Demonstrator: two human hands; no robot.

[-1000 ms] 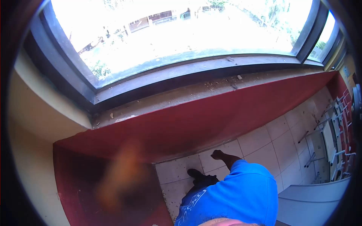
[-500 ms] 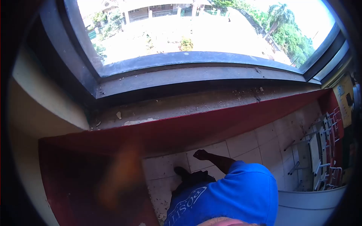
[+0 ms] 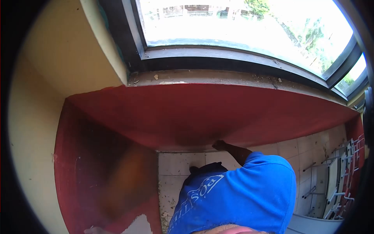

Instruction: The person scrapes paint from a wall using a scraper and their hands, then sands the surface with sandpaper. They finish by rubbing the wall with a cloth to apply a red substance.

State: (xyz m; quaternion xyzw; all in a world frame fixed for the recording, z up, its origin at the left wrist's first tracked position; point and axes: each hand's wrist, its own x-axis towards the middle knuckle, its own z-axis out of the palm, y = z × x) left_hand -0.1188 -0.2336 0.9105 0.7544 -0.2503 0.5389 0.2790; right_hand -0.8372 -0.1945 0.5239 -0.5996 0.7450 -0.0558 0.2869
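Observation:
My right hand [image 3: 219, 145] is small and dark in the view, in front of the lower part of the red wall [image 3: 187, 113]. Its fingers look curled into a fist, with no object showing in them. Whether it touches the wall is unclear. The bare forearm runs back to the sleeve of my blue shirt [image 3: 249, 191]. My left hand is out of view. A blurry orange smear [image 3: 126, 175] lies over the left side of the picture.
Above the red wall runs a dusty ledge [image 3: 218, 76] with loose chips, below a dark-framed window [image 3: 194, 64]. White floor tiles [image 3: 181, 163] lie below. Metal-legged furniture [image 3: 331, 183] is stacked at the right. The lower left red surface has a pale bare patch [image 3: 139, 226].
The view has shifted, with the window and ledge now higher and more red wall showing. My right hand has moved up and right in the picture, still closed.

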